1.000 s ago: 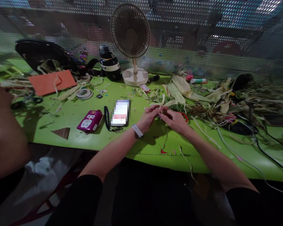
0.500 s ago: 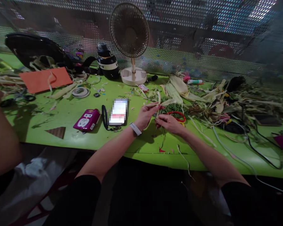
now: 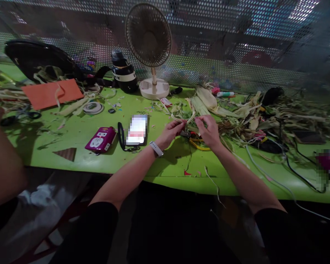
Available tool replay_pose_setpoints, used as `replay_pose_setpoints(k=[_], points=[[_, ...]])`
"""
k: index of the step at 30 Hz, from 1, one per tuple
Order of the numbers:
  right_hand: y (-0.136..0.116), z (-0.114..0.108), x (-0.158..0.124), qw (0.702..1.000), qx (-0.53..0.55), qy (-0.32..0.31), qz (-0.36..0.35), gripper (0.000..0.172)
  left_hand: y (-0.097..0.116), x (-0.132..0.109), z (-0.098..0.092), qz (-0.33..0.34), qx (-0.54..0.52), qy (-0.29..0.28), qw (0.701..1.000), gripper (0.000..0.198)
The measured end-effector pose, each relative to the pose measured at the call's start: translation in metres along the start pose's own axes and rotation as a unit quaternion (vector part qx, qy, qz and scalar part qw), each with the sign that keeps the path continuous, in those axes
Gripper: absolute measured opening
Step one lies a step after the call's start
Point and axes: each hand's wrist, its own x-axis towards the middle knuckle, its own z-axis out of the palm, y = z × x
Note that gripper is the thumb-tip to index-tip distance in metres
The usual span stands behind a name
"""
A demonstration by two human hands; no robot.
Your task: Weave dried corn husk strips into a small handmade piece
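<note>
1 fan [image 3: 148, 35], 1 btl [image 3: 124, 77], 1 yel-handled tool [image 3: 185, 134].

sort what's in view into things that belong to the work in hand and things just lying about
Likely part of the work:
pale strip, pinched by the left hand
yellow-handled tool, below the right hand
pale husks, just beyond

Probably just lying about:
fan
black bottle
phone
purple box
black bag

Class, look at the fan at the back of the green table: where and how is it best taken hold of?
Grip the fan by its slim post, between round head and broad base. The fan stands upright, so that narrow part would probably be easiest to close around. Come from the near right: the black bottle stands close on the left.
</note>
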Motion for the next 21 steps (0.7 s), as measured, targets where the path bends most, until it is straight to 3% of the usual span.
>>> replay_pose_setpoints(k=[3, 8, 13, 17, 21], points=[[0.006, 0.009, 0.0, 0.992, 0.096, -0.056, 0.06, 0.03, -0.004, 0.001, -0.002, 0.018, 0.024, -0.048, 0.998, 0.019], [0.008, 0.018, -0.004, 0.965, 0.21, -0.079, 0.133, 0.034, -0.005, 0.003, -0.005, 0.025, 0.079, -0.093, 0.992, 0.023], [0.012, 0.024, -0.007, 0.954, 0.23, -0.084, 0.17, 0.036, 0.001, 0.003, -0.007, 0.01, 0.116, -0.148, 0.982, 0.02], [0.015, 0.027, -0.005, 0.943, 0.249, -0.083, 0.206, 0.04, 0.002, 0.005, -0.007, -0.025, 0.105, -0.132, 0.985, 0.019], [0.015, 0.024, 0.002, 0.879, 0.367, -0.076, 0.294, 0.046, 0.005, 0.012, -0.012, -0.118, -0.008, -0.091, 0.989, 0.026]])
